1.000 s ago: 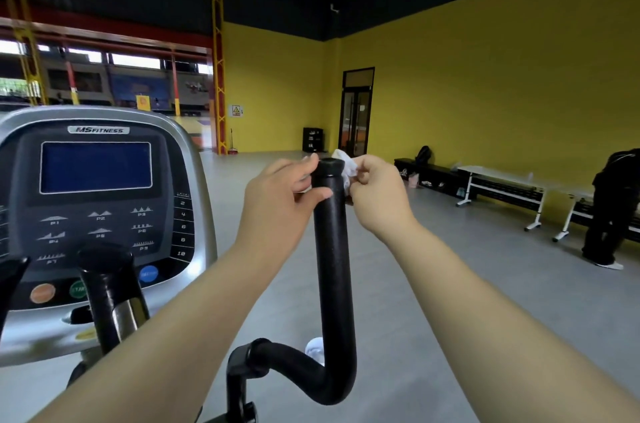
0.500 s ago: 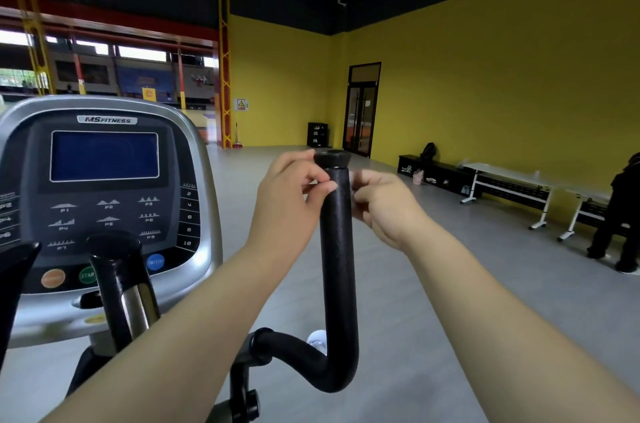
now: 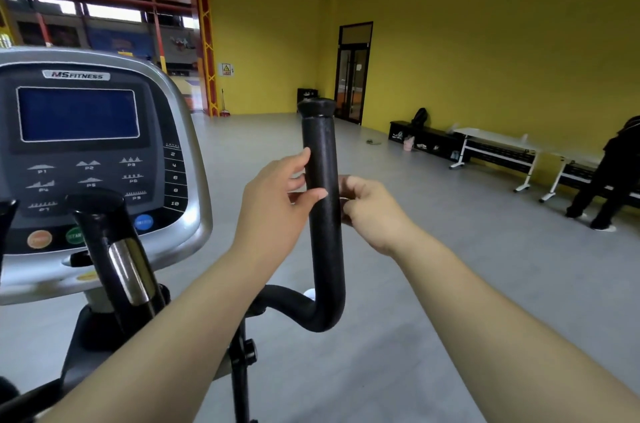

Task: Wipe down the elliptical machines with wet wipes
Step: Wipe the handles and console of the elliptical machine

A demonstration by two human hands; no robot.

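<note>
- This is a gym hall, big and mostly open, with a wide grey floor (image 3: 433,284) running to the far walls.
- An exercise machine stands right here: its silver console (image 3: 104,159) carries a blue screen (image 3: 78,114), numbered program buttons and the label "MS FITNESS".
- A padded black handlebar (image 3: 323,215) rises beside the console.
- The walls (image 3: 485,59) are bright yellow under a dark ceiling, with a yellow steel column (image 3: 206,35) at the left.
- Low benches (image 3: 495,149) line the right wall, bags and shoes beside them.
- A glass door (image 3: 353,83) sits in the corner.
</note>
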